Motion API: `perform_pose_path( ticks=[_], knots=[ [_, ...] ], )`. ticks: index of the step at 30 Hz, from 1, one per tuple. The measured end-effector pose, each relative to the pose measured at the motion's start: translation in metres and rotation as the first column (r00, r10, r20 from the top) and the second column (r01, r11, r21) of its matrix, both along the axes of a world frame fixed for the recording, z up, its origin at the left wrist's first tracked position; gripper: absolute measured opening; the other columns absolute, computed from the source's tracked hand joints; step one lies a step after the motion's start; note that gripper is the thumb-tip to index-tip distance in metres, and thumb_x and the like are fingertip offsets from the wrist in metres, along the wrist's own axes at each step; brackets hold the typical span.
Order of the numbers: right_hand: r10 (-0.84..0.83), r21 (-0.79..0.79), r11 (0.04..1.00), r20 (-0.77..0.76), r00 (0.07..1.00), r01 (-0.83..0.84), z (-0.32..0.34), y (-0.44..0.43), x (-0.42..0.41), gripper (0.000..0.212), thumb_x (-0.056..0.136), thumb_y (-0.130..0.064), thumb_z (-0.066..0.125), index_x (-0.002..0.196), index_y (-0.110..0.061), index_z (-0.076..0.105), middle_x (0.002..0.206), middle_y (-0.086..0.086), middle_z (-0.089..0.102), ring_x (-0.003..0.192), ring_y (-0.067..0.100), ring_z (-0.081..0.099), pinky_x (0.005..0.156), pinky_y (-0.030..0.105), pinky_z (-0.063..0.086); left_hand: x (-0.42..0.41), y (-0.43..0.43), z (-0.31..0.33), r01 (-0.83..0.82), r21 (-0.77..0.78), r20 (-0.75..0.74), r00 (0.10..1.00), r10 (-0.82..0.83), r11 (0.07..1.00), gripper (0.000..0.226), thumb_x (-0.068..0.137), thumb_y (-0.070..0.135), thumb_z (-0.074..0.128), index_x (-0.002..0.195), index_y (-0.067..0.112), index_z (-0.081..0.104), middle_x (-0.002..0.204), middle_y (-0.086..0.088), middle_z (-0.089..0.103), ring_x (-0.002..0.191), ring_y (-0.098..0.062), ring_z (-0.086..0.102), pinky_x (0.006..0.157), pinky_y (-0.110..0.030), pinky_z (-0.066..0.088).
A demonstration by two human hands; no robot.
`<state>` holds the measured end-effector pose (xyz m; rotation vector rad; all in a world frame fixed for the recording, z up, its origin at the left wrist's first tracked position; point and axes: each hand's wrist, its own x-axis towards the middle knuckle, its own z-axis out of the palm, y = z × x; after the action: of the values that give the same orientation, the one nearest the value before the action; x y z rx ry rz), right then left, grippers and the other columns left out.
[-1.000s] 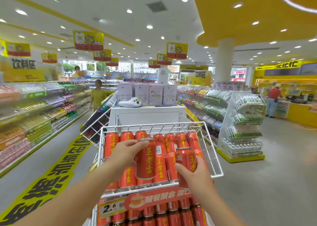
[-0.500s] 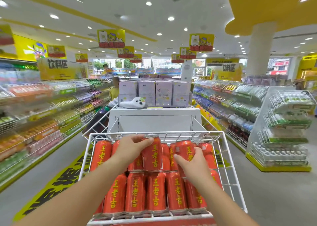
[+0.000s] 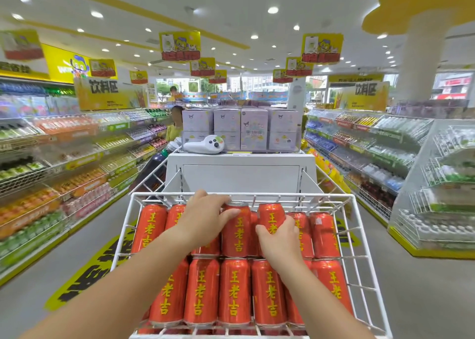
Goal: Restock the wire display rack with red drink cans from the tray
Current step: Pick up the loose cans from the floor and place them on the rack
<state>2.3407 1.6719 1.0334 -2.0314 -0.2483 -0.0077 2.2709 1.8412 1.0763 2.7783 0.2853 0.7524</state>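
A white wire display rack [image 3: 359, 236] stands in front of me, its top basket filled with two rows of red drink cans with yellow lettering [image 3: 234, 292]. My left hand [image 3: 205, 216] grips a red can [image 3: 237, 232] in the back row near the middle, fingers over its top rim. My right hand [image 3: 279, 238] holds another red can [image 3: 271, 215] just to its right, also in the back row. Both cans are upright among their neighbours. The tray is not in view.
Behind the rack stands a white display stand [image 3: 240, 176] with pale boxes [image 3: 241, 129] and a white handheld device [image 3: 204, 144]. Drink shelves line the left [image 3: 64, 164] and right [image 3: 372, 153]. A person in yellow [image 3: 174, 128] stands in the left aisle.
My head has moved closer and lower toward the top basket. Both hands have carried their cans further back and down into the back row.
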Motion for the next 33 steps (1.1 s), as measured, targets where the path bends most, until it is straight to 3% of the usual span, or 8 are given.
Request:
perform_pose_path(
  ticks=[3,6,11,15,18,21,29,33],
  knots=[
    [0.068,-0.003,0.998,-0.028,0.997,-0.068,-0.002,0.002,0.002,0.081,0.086,-0.033,0.064,0.152,-0.009,0.024,0.150,0.016,0.036,0.138,0.034,0.036,0.113,0.042,0.032,-0.001,0.000,0.000,-0.040,0.173,-0.035,0.998,0.046,0.984,0.056,0.094,0.065,0.034,0.126,0.030,0.063,0.115,0.008,0.070,0.110,-0.025,0.046,0.097,-0.041,0.031],
    [0.137,-0.017,0.990,-0.023,0.990,-0.137,-0.005,0.000,0.000,0.080,0.089,-0.043,0.063,0.152,-0.010,0.027,0.152,0.012,0.038,0.139,0.030,0.038,0.114,0.042,0.034,-0.002,0.002,-0.012,-0.116,0.325,0.008,0.993,0.120,0.939,0.073,0.089,0.067,0.011,0.124,0.030,0.063,0.119,0.008,0.067,0.110,-0.027,0.051,0.093,-0.043,0.035],
    [0.088,-0.143,0.987,0.122,0.989,-0.070,-0.013,-0.002,-0.003,0.068,0.090,-0.054,0.057,0.145,-0.018,0.041,0.140,0.007,0.050,0.133,0.032,0.037,0.109,0.043,0.034,0.003,-0.006,-0.025,-0.281,0.403,0.163,0.959,0.233,0.871,0.054,0.095,0.055,0.025,0.101,0.026,0.071,0.095,-0.006,0.056,0.087,-0.031,0.051,0.076,-0.043,0.040],
    [0.101,-0.188,0.980,0.155,0.983,-0.071,-0.018,-0.004,0.000,0.062,0.091,-0.056,0.056,0.136,-0.015,0.047,0.132,0.010,0.042,0.126,0.034,0.046,0.107,0.043,0.039,0.011,-0.010,-0.031,-0.347,0.376,0.193,0.936,0.294,0.859,0.044,0.097,0.053,0.033,0.097,0.027,0.069,0.104,-0.007,0.054,0.092,-0.031,0.051,0.078,-0.044,0.038],
    [0.120,-0.198,0.976,0.159,0.980,-0.087,-0.016,-0.008,0.001,0.072,0.092,-0.053,0.058,0.147,-0.012,0.035,0.140,0.011,0.043,0.131,0.033,0.045,0.107,0.043,0.040,0.015,-0.014,-0.042,-0.374,0.373,0.211,0.925,0.315,0.849,0.036,0.097,0.048,0.042,0.092,0.024,0.069,0.105,-0.008,0.054,0.092,-0.031,0.051,0.077,-0.044,0.036],
    [0.138,-0.180,0.978,0.163,0.977,-0.108,-0.015,-0.012,0.000,0.080,0.091,-0.052,0.061,0.152,-0.011,0.028,0.148,0.009,0.041,0.136,0.030,0.042,0.110,0.042,0.038,0.014,-0.017,-0.049,-0.382,0.320,0.220,0.920,0.324,0.867,0.047,0.096,0.049,0.029,0.096,0.023,0.069,0.101,-0.007,0.055,0.089,-0.031,0.052,0.076,-0.044,0.039],
    [0.206,-0.337,0.931,0.159,0.966,-0.143,-0.009,-0.018,0.000,0.063,0.084,-0.053,0.058,0.134,-0.018,0.044,0.129,0.004,0.052,0.118,0.027,0.056,0.095,0.044,0.050,0.004,-0.011,-0.044,-0.313,0.440,0.150,0.950,0.274,0.842,0.050,0.097,0.048,0.028,0.116,0.022,0.066,0.110,-0.007,0.058,0.092,-0.032,0.054,0.077,-0.045,0.042],
    [0.224,-0.389,0.910,0.169,0.960,-0.144,-0.003,-0.028,-0.002,0.092,0.073,-0.072,0.055,0.146,-0.019,0.034,0.140,0.004,0.051,0.127,0.026,0.052,0.101,0.045,0.048,-0.009,-0.016,-0.040,-0.252,0.526,0.071,0.965,0.253,0.813,0.057,0.096,0.051,0.025,0.125,0.017,0.060,0.118,-0.011,0.059,0.098,-0.033,0.055,0.079,-0.046,0.043]
  ],
)
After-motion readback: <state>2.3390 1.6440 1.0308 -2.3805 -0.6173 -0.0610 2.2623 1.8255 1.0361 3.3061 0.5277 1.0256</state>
